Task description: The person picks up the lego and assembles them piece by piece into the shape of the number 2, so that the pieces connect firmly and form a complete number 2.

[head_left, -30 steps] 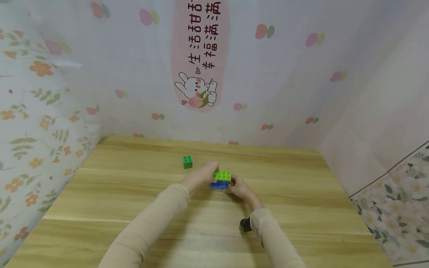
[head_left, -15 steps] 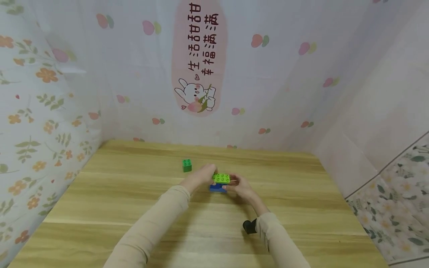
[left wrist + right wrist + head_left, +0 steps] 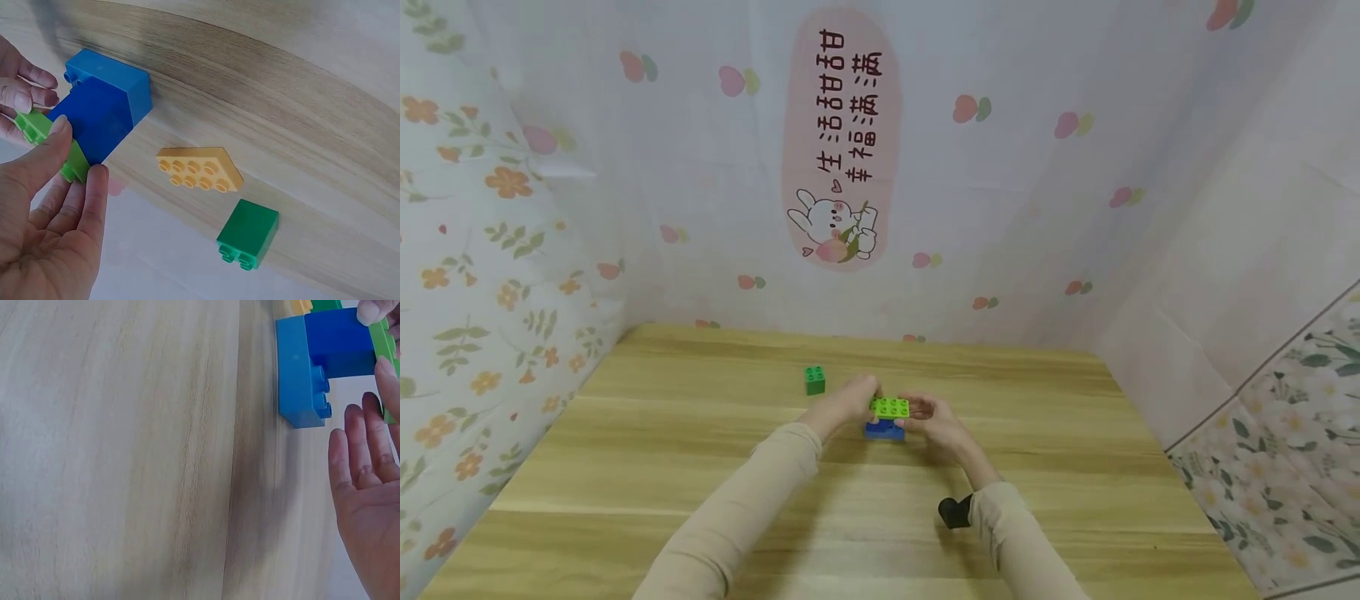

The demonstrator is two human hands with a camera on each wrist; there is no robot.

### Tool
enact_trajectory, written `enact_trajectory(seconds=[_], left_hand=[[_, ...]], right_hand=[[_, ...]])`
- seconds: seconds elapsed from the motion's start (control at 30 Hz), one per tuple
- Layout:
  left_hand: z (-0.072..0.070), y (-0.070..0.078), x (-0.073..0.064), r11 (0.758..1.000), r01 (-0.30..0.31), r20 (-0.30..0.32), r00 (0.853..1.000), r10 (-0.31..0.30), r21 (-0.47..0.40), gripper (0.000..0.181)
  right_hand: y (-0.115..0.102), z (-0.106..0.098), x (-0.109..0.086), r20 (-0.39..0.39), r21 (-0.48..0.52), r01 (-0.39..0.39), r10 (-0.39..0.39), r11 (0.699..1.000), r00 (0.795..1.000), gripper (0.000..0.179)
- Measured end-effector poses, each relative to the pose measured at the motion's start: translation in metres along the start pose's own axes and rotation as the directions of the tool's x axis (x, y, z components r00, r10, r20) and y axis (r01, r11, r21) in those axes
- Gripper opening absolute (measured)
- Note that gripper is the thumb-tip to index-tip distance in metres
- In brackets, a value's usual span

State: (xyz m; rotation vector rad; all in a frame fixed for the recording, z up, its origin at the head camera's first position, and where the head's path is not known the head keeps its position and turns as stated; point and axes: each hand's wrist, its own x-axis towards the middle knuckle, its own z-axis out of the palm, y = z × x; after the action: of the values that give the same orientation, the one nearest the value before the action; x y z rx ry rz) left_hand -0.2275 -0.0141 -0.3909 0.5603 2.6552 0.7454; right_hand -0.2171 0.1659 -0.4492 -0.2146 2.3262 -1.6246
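Note:
A light blue brick [image 3: 112, 72] sits on the wooden table with a dark blue brick [image 3: 97, 119] on it, offset so that some of the lower brick's studs show. On top lies a flat lime green brick [image 3: 892, 407]. My left hand [image 3: 852, 402] pinches the lime brick's left part between thumb and fingers, fingertips right at the dark blue brick. At its other end my right hand [image 3: 938, 421] holds the same brick by thumb and forefinger, the remaining fingers stretched out below it in the right wrist view.
A green brick [image 3: 815, 382] stands behind and left of my left hand. Between it and the stack lies a yellow-orange brick [image 3: 195, 167], hidden in the head view. A black device [image 3: 955, 512] sits at my right wrist. Patterned cloth [image 3: 700, 167] hangs behind the table.
The head view has tilted up slightly, so everything sits lower in it. Both hands stay at the lime brick; the right fingers have spread straighter. The green brick has not moved.

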Motion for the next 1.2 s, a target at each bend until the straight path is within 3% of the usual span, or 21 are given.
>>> enact_trajectory(seconds=[0.13, 0.3, 0.37, 0.47, 0.57, 0.67, 0.87, 1.03, 1.2], left_hand=[[0.000, -0.007, 0.000, 1.000, -0.028, 0.003, 1.000, 0.028, -0.011, 0.039], [-0.010, -0.030, -0.001, 0.993, -0.088, 0.046, 0.995, 0.092, -0.084, 0.047], [-0.018, -0.041, -0.002, 0.988, -0.068, 0.039, 0.997, 0.074, -0.137, 0.052], [-0.031, -0.060, -0.002, 0.981, -0.025, -0.052, 0.999, 0.015, -0.191, 0.057], [-0.040, -0.076, -0.001, 0.971, 0.020, -0.152, 0.987, -0.058, -0.240, 0.058], [-0.044, -0.089, 0.000, 0.961, 0.064, -0.202, 0.972, -0.122, -0.269, 0.059], [-0.035, -0.107, 0.002, 0.952, 0.123, -0.184, 0.967, -0.179, -0.280, 0.061], [-0.027, -0.112, 0.003, 0.941, 0.166, -0.167, 0.961, -0.222, -0.294, 0.064], [-0.021, -0.117, 0.004, 0.951, 0.171, -0.181, 0.958, -0.222, -0.259, 0.060]], right_hand=[[-0.001, 0.002, 0.001, -0.007, 0.029, -0.019, 0.019, 0.999, 1.000, 0.049], [-0.002, 0.003, 0.002, -0.023, 0.030, -0.025, 0.026, 0.999, 0.999, 0.049], [-0.002, 0.003, 0.003, -0.021, 0.028, -0.033, 0.034, 0.999, 0.999, 0.050], [-0.001, 0.002, 0.003, -0.012, 0.027, -0.033, 0.033, 0.999, 0.999, 0.051], [0.001, 0.001, 0.004, -0.011, 0.026, -0.030, 0.030, 0.999, 0.999, 0.050], [0.001, 0.000, 0.005, 0.000, 0.019, -0.023, 0.023, 1.000, 1.000, 0.050], [0.001, 0.000, 0.003, 0.019, 0.000, 0.002, -0.002, 1.000, 1.000, 0.050], [0.001, -0.001, 0.002, 0.016, 0.003, 0.009, -0.009, 1.000, 1.000, 0.049], [0.000, -0.003, 0.000, 0.029, 0.029, 0.005, -0.006, 1.000, 1.000, 0.049]])
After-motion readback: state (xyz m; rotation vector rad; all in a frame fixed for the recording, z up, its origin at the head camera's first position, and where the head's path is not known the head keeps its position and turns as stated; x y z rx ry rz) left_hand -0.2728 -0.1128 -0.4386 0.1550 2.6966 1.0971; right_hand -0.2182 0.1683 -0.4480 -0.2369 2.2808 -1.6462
